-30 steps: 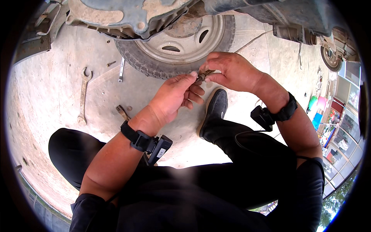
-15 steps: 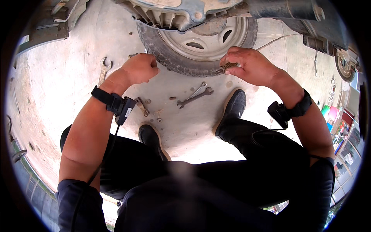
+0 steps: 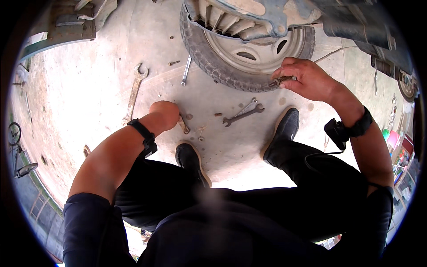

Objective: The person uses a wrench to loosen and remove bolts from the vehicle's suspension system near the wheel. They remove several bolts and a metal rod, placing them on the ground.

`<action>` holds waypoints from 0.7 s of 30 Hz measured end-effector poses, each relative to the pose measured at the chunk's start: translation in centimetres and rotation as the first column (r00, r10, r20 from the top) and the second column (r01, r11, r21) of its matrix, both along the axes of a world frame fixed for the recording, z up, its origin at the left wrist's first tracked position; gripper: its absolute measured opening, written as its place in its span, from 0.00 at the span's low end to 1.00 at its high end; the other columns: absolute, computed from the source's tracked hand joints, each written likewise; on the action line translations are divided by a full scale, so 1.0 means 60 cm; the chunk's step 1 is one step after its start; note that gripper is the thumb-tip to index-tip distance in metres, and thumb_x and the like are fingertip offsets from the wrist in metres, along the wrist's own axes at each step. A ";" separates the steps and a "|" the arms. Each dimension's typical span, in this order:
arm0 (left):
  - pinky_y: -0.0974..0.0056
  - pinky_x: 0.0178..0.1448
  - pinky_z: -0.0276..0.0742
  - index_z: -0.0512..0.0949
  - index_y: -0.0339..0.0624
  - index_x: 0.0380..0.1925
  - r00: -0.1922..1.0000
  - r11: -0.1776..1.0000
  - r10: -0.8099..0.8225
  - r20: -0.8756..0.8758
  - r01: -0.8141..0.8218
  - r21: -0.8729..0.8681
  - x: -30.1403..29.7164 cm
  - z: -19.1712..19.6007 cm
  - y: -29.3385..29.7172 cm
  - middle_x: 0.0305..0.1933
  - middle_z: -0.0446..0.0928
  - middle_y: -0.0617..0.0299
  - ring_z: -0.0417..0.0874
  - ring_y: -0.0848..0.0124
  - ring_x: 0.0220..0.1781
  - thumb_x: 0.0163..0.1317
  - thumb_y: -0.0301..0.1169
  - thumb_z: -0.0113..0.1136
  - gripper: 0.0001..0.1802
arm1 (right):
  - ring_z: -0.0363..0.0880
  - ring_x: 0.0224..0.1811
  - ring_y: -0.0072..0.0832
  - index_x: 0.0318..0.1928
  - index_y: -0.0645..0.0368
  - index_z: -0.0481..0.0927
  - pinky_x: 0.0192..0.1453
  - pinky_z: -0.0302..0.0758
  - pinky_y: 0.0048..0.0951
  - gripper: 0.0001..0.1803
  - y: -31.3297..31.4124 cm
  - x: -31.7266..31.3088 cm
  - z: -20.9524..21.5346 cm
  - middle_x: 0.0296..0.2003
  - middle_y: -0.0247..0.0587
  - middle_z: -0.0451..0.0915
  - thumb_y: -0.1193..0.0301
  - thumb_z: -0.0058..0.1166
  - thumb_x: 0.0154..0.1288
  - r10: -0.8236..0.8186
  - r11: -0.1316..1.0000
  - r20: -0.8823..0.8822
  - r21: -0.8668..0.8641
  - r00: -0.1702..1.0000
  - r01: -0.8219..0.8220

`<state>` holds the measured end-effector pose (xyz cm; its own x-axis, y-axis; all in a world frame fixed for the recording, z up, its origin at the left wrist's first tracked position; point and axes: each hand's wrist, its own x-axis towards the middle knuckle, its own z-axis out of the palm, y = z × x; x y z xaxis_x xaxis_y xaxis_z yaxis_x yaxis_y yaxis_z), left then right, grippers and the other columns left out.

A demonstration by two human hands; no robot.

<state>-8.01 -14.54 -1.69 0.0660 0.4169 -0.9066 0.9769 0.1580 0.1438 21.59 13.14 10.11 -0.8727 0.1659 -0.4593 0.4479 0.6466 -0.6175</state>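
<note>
My right hand (image 3: 309, 81) pinches a dirty, ribbed threaded bolt (image 3: 287, 79) between thumb and fingers, held just over the near edge of the tire (image 3: 222, 75). My left hand (image 3: 164, 115) is low over the floor, back upward, and its fingers are hidden beneath it. Beside it, partly covered by the hand, lies a short rusty wrench (image 3: 183, 126); whether the fingers touch it does not show. To the left of that hand is a large open-end wrench (image 3: 134, 94). A dark open-end wrench (image 3: 243, 115) and a shiny wrench (image 3: 250, 106) lie together between my hands.
Over the wheel hangs a large ribbed metal vehicle part (image 3: 267, 22), with a dark tube (image 3: 356, 26) to its right. A slim wrench (image 3: 186, 71) and a small bolt (image 3: 174, 63) lie left of the tire. My shoes (image 3: 284, 129) flank the near floor.
My left hand has moved down toward me, beside the short rusty wrench. My right hand still grips the bolt by the tire. The whole view has shifted, so the floor things appear further right.
</note>
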 end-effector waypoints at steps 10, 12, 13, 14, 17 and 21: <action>0.51 0.50 0.82 0.87 0.42 0.39 0.998 0.993 0.053 -0.036 -0.057 -0.107 0.014 -0.014 0.001 0.41 0.85 0.50 0.86 0.52 0.48 0.72 0.55 0.48 0.29 | 0.81 0.46 0.40 0.50 0.53 0.84 0.51 0.77 0.37 0.15 0.001 -0.003 -0.005 0.41 0.39 0.80 0.69 0.62 0.62 -0.053 0.998 0.023 -0.042 0.998 0.054; 0.51 0.51 0.82 0.87 0.42 0.39 0.998 0.995 0.055 -0.035 -0.058 -0.078 0.017 -0.027 -0.009 0.41 0.85 0.49 0.86 0.52 0.47 0.69 0.55 0.51 0.28 | 0.81 0.46 0.38 0.50 0.54 0.84 0.51 0.78 0.36 0.15 0.000 -0.004 -0.003 0.40 0.38 0.78 0.71 0.62 0.63 -0.011 1.000 0.022 0.000 1.000 0.011; 0.51 0.51 0.82 0.87 0.42 0.39 0.998 0.996 0.057 -0.035 -0.059 -0.064 0.016 -0.035 -0.012 0.41 0.85 0.49 0.86 0.52 0.47 0.68 0.54 0.53 0.27 | 0.81 0.45 0.37 0.51 0.54 0.83 0.50 0.79 0.36 0.15 0.000 -0.004 -0.002 0.40 0.38 0.78 0.72 0.62 0.63 0.010 1.000 0.023 0.020 1.000 -0.011; 0.51 0.51 0.82 0.87 0.41 0.39 0.998 0.996 0.067 -0.012 -0.067 -0.066 0.015 -0.037 -0.012 0.41 0.85 0.48 0.86 0.51 0.47 0.65 0.53 0.55 0.26 | 0.81 0.46 0.37 0.51 0.53 0.83 0.50 0.79 0.36 0.14 0.000 -0.003 -0.001 0.40 0.38 0.78 0.72 0.62 0.63 0.005 1.000 0.025 0.021 1.000 -0.006; 0.51 0.52 0.81 0.85 0.38 0.39 0.994 0.994 0.096 0.055 -0.093 -0.063 0.010 -0.046 -0.017 0.41 0.85 0.46 0.85 0.49 0.47 0.57 0.49 0.61 0.24 | 0.81 0.47 0.38 0.51 0.52 0.84 0.51 0.79 0.37 0.14 -0.001 -0.001 0.000 0.41 0.38 0.78 0.71 0.62 0.63 0.015 0.999 0.030 0.036 0.999 -0.016; 0.51 0.52 0.80 0.82 0.36 0.39 0.977 0.994 0.105 0.185 -0.097 -0.055 0.007 -0.054 -0.018 0.40 0.84 0.44 0.85 0.47 0.46 0.50 0.44 0.65 0.23 | 0.81 0.47 0.39 0.51 0.52 0.84 0.52 0.79 0.38 0.15 0.001 -0.004 0.002 0.41 0.39 0.78 0.71 0.62 0.63 0.055 0.997 0.045 0.053 0.997 -0.057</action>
<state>-7.56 -15.62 -4.93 0.1959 0.3886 -0.9003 0.9120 0.2652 0.3129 21.32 13.17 10.20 -0.8605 0.1431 -0.4889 0.4360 0.7033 -0.5615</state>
